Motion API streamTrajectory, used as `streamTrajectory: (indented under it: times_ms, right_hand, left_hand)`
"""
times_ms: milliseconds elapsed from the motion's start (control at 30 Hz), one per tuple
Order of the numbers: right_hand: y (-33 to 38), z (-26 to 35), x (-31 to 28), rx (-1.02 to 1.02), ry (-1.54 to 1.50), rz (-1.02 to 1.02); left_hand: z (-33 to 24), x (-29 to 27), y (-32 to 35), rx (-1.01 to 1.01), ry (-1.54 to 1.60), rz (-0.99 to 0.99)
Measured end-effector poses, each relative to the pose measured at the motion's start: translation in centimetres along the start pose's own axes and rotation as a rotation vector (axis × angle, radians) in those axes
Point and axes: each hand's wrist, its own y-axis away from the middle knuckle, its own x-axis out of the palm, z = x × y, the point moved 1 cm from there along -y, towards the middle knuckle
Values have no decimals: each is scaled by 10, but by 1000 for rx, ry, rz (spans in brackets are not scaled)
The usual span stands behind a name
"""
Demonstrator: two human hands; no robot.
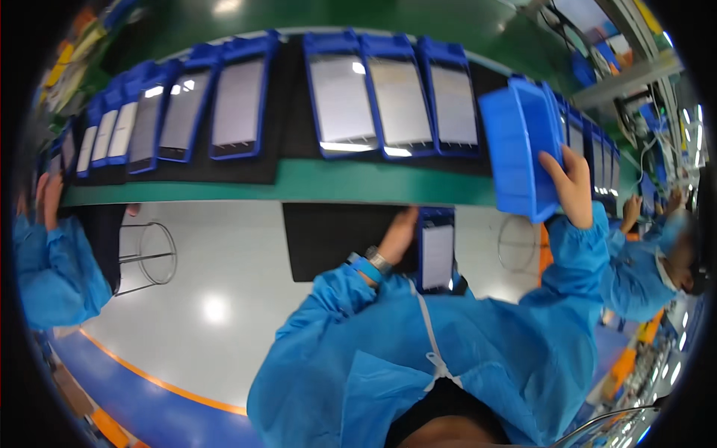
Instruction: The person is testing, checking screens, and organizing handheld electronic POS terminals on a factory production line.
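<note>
My right hand [573, 184] grips the near rim of a blue plastic bin [515, 160], tilted on its side above the right part of the bench. A blue-framed touchscreen device [438, 254] with a pale screen is upright just below the bench edge, in front of my body. My left hand [397, 240] is closed at that device's upper left edge, its fingertips partly hidden. More devices in blue holders stand in a row on the bench, among them one device [342, 97] left of the bin and another device [455, 104] right beside it.
The green bench [373, 181] carries black mats [278, 149] under the devices. A black panel [321, 243] hangs below its edge. Co-workers in blue smocks sit at the left [63, 261] and right [642, 269]. A wire-framed stool [153, 254] stands on the floor.
</note>
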Motion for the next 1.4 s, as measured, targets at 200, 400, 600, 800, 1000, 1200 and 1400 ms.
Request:
streamTrajectory:
  times_ms: [200,400,600,800,1000,1200,1400]
  right_hand:
    - [-1,-3,6,-44,-15,26]
    - [-24,0,17,-331,273,-40]
    - [-80,13,55,-708,444,-33]
    - [-119,28,110,-880,432,79]
    - [-119,36,124,-964,461,83]
    - [-117,35,131,-980,437,45]
    - [-118,25,127,-972,414,10]
  left_hand:
    - [1,-4,11,153,579,78]
    - [15,-16,27,337,476,-204]
    - [-3,-24,36,352,49,-264]
    - [-14,-42,48,345,-237,-299]
    - [-15,-49,48,389,-311,-323]
    - [-25,-48,58,449,-441,-429]
    - [-55,-31,104,1020,-878,-524]
